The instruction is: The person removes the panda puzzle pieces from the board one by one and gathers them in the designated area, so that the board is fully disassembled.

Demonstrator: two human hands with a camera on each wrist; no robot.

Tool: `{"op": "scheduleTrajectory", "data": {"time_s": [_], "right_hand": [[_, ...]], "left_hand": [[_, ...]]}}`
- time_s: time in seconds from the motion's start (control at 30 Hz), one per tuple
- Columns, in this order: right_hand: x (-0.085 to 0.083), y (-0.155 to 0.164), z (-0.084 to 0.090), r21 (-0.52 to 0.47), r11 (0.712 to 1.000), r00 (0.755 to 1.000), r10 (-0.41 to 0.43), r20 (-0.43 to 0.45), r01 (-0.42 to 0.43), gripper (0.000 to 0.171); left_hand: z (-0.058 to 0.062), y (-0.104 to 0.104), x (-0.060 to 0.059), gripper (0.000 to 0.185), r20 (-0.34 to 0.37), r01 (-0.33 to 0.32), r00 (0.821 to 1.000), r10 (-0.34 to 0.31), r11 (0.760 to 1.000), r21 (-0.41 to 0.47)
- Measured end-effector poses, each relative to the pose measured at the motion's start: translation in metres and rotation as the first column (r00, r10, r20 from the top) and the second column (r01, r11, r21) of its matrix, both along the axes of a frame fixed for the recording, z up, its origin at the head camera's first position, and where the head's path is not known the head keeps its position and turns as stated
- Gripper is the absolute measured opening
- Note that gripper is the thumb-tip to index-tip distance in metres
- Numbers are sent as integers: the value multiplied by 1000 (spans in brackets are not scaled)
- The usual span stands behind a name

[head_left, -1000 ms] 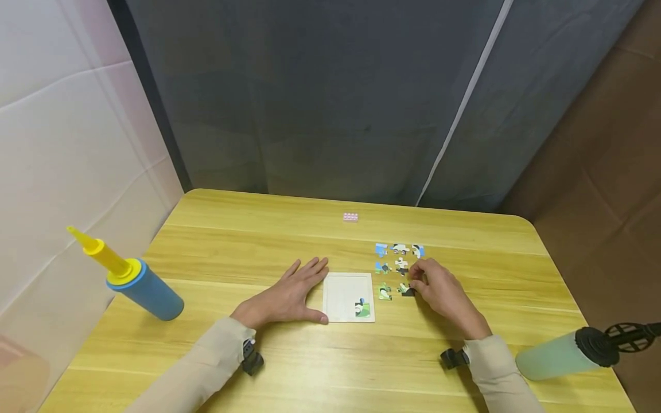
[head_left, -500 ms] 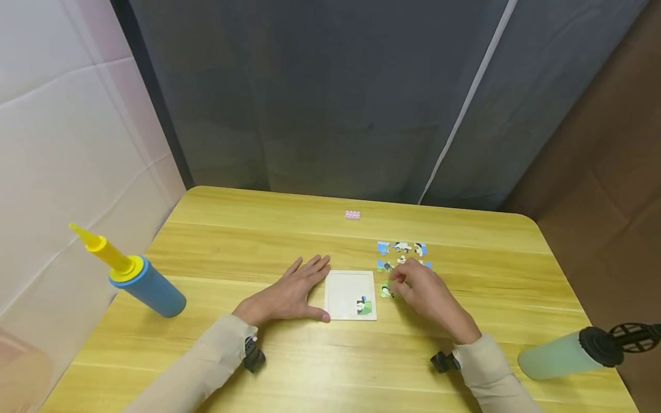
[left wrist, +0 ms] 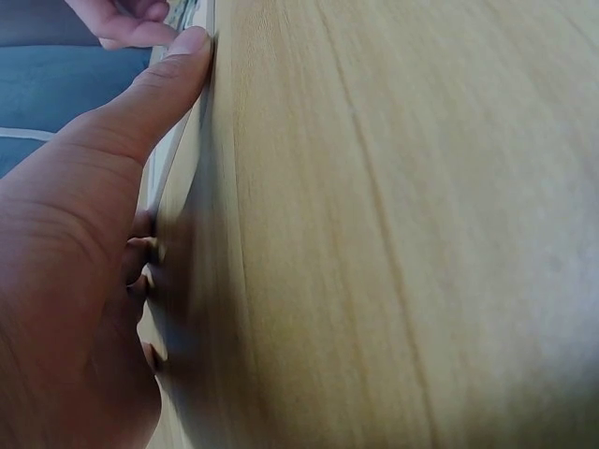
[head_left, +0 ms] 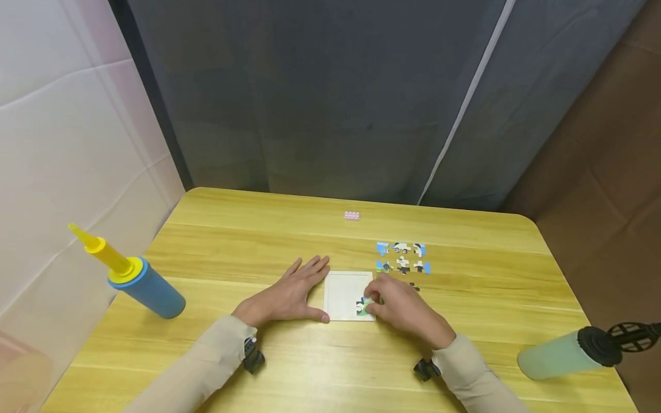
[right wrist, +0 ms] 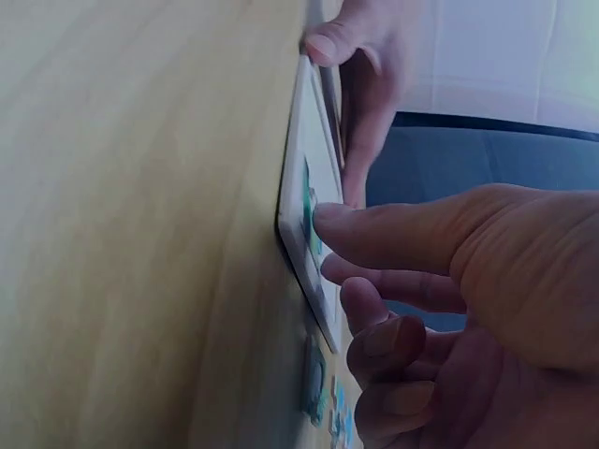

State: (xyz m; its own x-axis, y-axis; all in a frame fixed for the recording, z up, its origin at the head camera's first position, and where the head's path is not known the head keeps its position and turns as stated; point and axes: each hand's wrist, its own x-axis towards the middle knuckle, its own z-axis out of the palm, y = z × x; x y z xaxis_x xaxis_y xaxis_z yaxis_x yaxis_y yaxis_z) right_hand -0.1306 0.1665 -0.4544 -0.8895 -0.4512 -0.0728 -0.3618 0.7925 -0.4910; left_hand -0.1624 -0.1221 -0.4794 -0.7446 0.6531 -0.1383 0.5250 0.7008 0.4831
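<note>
A shallow white puzzle tray [head_left: 341, 295] lies on the table, with a green, black and white panda jigsaw piece [head_left: 360, 308] in its near right corner. My left hand [head_left: 289, 295] lies with fingers spread along the tray's left side; its thumb touches the near left corner, also seen in the left wrist view. My right hand [head_left: 405, 307] reaches in from the right and pinches the jigsaw piece between thumb and index finger, partly covering it. In the right wrist view the right thumb [right wrist: 393, 229] presses at the piece low in the tray, and the other fingers curl.
Several loose jigsaw pieces [head_left: 403, 264] lie in rows right of the tray, the nearest row partly behind the right hand. A pink toy brick [head_left: 352, 215] sits farther back. A blue and yellow hand pump [head_left: 150, 289] stands left; a pale green bottle [head_left: 549, 355] stands right.
My right hand has moved left and slightly nearer, from the loose pieces to the piece in the tray. The left hand and the tray have stayed in place.
</note>
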Motion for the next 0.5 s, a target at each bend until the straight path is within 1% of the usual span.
{"op": "scheduleTrajectory", "data": {"time_s": [0.2, 0.37, 0.5], "right_hand": [[0, -4, -1, 11, 1000, 1000, 19, 13, -19, 15], [-1, -6, 0, 33, 999, 999, 16, 37, -17, 19], [-3, -7, 1, 46, 998, 998, 31, 59, -34, 22]], "left_hand": [[0, 0, 0, 116, -7, 4, 1000, -4, 1000, 3], [-1, 0, 0, 116, -11, 0, 1000, 0, 1000, 6], [-2, 1, 0, 117, -19, -3, 1000, 4, 1000, 9]]}}
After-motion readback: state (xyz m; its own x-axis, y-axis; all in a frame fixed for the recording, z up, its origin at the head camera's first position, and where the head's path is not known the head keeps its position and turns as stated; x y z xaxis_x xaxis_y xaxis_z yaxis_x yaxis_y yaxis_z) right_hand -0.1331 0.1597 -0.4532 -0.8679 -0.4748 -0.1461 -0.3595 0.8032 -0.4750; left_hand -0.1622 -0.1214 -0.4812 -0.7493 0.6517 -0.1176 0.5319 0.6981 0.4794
